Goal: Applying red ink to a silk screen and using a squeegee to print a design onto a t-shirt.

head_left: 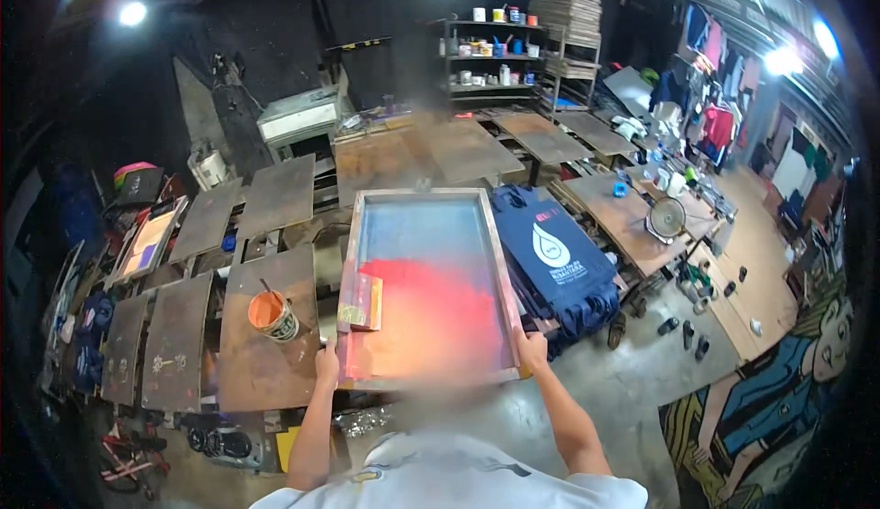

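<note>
Print on cloth (579, 251), bucket (283, 328) and board (183, 326)
White lettering (558, 270) under a white drop (550, 245) on the dark blue cloth; small red lettering (547, 217) above it; blurred print on the bucket's side; white marks (169, 363), unclear, on the board.

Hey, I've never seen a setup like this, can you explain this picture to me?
There's no machine here. Someone's bare left hand and right hand hold the sides of a framed screen near its lower end. A wide camera worn on that person's head looks down, so straight edges bend near the rim. Red colour covers much of the screen, and a blocky tool sits along its left side. To the left, a bucket stands on a brown board; to the right lies dark blue cloth.
</note>
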A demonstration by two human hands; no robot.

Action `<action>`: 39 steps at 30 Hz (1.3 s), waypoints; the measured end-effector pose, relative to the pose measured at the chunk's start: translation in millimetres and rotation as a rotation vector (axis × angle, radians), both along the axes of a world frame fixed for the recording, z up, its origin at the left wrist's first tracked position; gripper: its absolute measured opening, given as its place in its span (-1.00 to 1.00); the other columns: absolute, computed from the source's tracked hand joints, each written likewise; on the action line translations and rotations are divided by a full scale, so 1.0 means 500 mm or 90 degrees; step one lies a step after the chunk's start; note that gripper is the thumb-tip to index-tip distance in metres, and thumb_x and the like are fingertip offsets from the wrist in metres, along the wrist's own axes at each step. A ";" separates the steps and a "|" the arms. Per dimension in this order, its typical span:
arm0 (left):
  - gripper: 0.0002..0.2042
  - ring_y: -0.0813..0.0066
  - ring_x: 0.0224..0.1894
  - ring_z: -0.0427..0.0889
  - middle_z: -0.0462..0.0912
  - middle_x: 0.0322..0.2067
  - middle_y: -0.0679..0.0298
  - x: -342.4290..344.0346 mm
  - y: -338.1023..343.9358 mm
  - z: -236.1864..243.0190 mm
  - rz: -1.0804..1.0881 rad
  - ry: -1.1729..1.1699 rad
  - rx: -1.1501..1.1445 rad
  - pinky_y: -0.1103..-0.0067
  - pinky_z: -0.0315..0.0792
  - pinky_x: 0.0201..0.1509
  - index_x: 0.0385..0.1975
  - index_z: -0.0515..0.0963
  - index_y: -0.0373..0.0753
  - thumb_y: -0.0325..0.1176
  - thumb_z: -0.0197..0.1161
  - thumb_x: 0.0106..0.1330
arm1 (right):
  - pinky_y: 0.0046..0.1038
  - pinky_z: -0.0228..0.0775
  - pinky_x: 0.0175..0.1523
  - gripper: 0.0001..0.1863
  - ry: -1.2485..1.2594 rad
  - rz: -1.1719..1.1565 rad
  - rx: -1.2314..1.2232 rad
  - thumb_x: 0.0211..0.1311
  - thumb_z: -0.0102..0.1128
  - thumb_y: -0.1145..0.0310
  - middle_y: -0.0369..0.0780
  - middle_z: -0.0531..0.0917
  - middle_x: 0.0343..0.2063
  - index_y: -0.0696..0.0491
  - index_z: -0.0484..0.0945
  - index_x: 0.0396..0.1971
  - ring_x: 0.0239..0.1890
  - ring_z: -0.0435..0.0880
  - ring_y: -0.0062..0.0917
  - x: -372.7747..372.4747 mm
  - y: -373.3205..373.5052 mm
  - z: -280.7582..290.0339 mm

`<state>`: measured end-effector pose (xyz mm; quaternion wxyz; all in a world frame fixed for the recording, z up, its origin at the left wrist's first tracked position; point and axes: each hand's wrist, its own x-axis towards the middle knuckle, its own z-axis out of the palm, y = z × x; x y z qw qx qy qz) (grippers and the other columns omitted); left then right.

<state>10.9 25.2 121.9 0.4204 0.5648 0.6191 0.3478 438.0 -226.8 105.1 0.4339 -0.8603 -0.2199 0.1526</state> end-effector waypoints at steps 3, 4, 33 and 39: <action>-0.27 0.14 -0.22 0.64 0.66 -0.38 -0.17 0.018 0.040 -0.021 0.034 0.000 0.000 0.25 0.41 -0.11 -0.30 0.57 -0.65 0.16 -0.01 0.46 | -0.14 0.49 -0.24 -0.36 -0.078 0.038 0.017 0.26 0.15 -0.10 0.16 0.63 -0.58 0.30 0.65 -0.58 -0.42 0.74 -0.03 0.029 0.077 -0.005; -0.27 0.11 -0.20 0.65 0.66 -0.36 -0.19 0.013 0.055 -0.041 0.047 -0.007 0.009 0.25 0.41 -0.09 -0.28 0.57 -0.66 0.16 -0.01 0.46 | -0.14 0.48 -0.27 -0.36 -0.047 0.076 0.002 0.27 0.13 -0.09 0.15 0.62 -0.62 0.30 0.64 -0.59 -0.45 0.73 -0.04 0.037 0.103 0.011; -0.30 0.01 0.07 0.60 0.63 -0.02 -0.23 0.104 0.019 -0.029 0.162 -0.029 -0.096 0.30 0.40 0.14 -0.03 0.55 -0.62 0.13 -0.01 0.48 | -0.18 0.52 -0.24 -0.34 -0.098 0.170 -0.074 0.22 0.20 -0.17 0.14 0.68 -0.50 0.30 0.66 -0.41 -0.30 0.76 -0.05 0.207 0.256 -0.026; -0.32 0.01 0.01 0.64 0.67 -0.10 -0.24 0.066 0.045 -0.104 0.166 -0.051 -0.074 0.31 0.42 0.09 -0.08 0.59 -0.59 0.12 -0.02 0.49 | -0.18 0.49 -0.28 -0.33 -0.080 0.195 -0.055 0.23 0.19 -0.16 0.15 0.66 -0.53 0.32 0.64 -0.42 -0.35 0.76 -0.08 0.198 0.263 -0.011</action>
